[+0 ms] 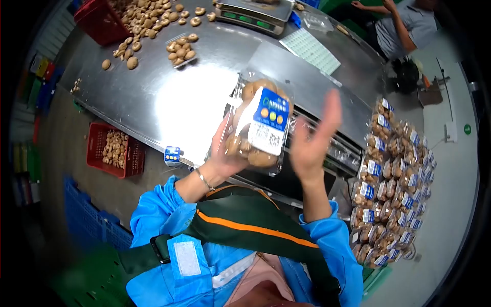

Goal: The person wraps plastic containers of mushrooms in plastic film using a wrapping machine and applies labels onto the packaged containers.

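Note:
A clear plastic pack of brown mushrooms with a blue and white label is held up over the metal table's front edge. My left hand grips it from the left side and below, its fingers partly hidden behind the pack. Just right of the pack, my right hand is raised with thumb and fingers apart, slightly blurred, holding nothing. Under the hands lies a machine with a dark slot and rails. A roll of blue labels is at the table's edge, left of my left hand.
Loose mushrooms and a tray of mushrooms lie on the metal table, near a scale. Red crates are at left. Many labelled packs stand at right. A person sits at upper right.

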The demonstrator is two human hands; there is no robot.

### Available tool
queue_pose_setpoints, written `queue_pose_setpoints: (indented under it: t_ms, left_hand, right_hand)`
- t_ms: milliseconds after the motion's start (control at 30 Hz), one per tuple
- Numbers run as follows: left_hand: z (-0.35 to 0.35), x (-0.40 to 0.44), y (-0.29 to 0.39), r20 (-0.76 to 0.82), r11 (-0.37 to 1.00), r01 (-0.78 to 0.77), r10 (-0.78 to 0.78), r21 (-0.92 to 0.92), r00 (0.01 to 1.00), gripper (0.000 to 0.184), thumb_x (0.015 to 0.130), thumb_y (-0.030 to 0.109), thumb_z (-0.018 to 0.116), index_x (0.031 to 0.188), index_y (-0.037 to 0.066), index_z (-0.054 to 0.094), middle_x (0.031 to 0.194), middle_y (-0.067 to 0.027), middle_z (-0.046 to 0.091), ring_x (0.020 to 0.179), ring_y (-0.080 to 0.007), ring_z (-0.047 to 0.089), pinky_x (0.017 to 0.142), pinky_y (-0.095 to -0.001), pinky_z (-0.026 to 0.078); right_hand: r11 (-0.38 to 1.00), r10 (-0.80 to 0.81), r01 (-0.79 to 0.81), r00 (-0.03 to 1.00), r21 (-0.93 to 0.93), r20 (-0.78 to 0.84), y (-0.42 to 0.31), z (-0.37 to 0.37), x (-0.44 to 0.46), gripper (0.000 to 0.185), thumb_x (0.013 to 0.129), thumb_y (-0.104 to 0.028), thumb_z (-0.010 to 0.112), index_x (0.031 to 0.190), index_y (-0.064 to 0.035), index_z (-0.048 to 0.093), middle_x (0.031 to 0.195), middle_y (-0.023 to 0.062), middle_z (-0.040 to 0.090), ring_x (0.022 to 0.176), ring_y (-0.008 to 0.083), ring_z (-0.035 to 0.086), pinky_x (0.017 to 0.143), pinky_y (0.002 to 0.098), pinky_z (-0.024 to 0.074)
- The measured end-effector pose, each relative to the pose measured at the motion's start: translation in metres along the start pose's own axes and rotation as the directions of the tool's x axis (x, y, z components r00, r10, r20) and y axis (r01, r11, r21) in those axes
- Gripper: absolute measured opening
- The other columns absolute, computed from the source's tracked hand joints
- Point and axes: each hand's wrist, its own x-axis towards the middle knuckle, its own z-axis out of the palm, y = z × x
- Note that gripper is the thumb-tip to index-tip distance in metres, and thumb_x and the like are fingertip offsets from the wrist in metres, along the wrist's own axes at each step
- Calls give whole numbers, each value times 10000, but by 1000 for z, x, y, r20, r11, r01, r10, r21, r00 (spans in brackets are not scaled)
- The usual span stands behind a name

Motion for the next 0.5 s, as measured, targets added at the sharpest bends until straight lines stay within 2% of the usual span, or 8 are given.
queue_pose_setpoints:
  t_ms: [33,100,200,267,300,400,433,500]
  left_hand:
    - [-8,9,-4,164,983,107,-83,-149,983,635,865,543,321,1307,87,339,1267,-119,439,1170,-261,433,1002,-431,312]
    - [6,25,-13,-211,978,81,-39,193,977,663,851,573,321,1306,91,347,1263,-113,449,1167,-268,433,997,-438,310]
    - [7,49,-33,-105,990,113,-104,88,989,711,822,605,339,1325,102,335,1309,-114,411,1185,-290,415,1015,-468,283]
    - [-1,68,-43,-207,970,171,-134,175,969,722,821,620,325,1333,110,326,1325,-108,398,1196,-296,404,1011,-487,282]
    - [3,77,-52,-118,965,224,-209,136,971,721,825,621,324,1335,111,324,1330,-107,393,1199,-300,401,1009,-493,282]
    - [25,115,-98,-198,901,321,-272,291,942,665,861,576,330,1330,104,329,1301,-123,422,1170,-307,432,980,-499,321]
    - [31,128,-114,-205,823,354,-291,444,934,658,868,567,329,1328,97,326,1290,-124,431,1162,-297,439,967,-481,343]
    - [38,162,-139,-180,677,470,-456,566,872,645,888,542,315,1332,75,304,1275,-120,437,1137,-266,465,926,-425,399]
  right_hand:
    - [976,-47,130,909,-176,415,-18,-12,-14,588,743,-138,659,1256,-39,390,1261,153,400,1198,258,374,975,374,305]
    - [942,-125,317,628,-106,768,-51,-35,-34,494,756,-257,643,1160,-20,485,1207,131,462,1204,298,378,1008,414,272]
    - [890,-391,35,573,455,721,-27,-77,-70,376,800,-326,577,1001,-8,593,995,97,604,1054,273,533,961,436,344]
    - [986,-162,116,817,117,553,-4,-122,-57,324,882,-253,481,1077,-4,551,988,103,610,961,239,575,899,422,413]
    - [943,93,-226,882,242,461,9,-134,-58,339,882,-248,489,1126,-14,491,1038,95,572,959,221,561,862,404,431]
    - [158,723,-645,591,748,357,50,-159,-55,479,882,-233,513,1274,-41,314,1190,70,457,953,168,518,751,351,484]
    - [-72,676,-694,494,716,547,62,-170,-60,445,893,-246,496,1258,-46,338,1062,54,507,838,148,543,632,320,496]
    - [-54,689,-697,493,715,532,78,-196,-57,403,893,-250,491,1230,-64,371,908,31,544,655,151,556,534,326,495]
